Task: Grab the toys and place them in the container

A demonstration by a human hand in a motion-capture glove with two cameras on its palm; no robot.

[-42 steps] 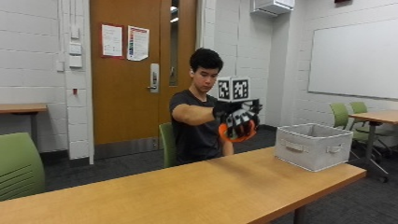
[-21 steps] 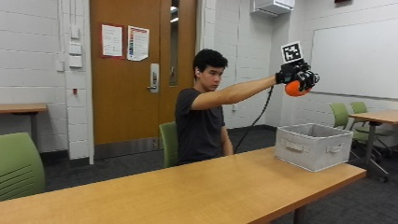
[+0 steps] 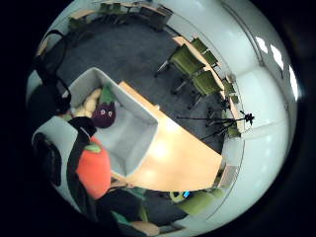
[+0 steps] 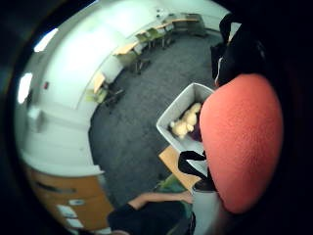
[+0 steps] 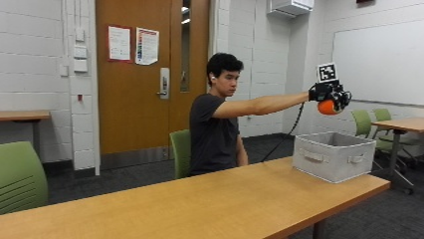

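On the bench nearest the camera, nothing carries readable writing; the grey fabric container at its right end is unmarked, and the two sheets on the far door show print too small to make out. Compared with half a second ago, the right hand has come down from its higher reach and now hangs above the container, arm stretched out level from the shoulder. The hand's fingers are curled round an orange toy, gripping it in the air well above the container's open top. The palm views look down into the container, where a purple eggplant toy with a green top lies beside a pale yellow toy, while the orange toy fills the view close to the palm. Beyond the bench stand green chairs and a whiteboard.
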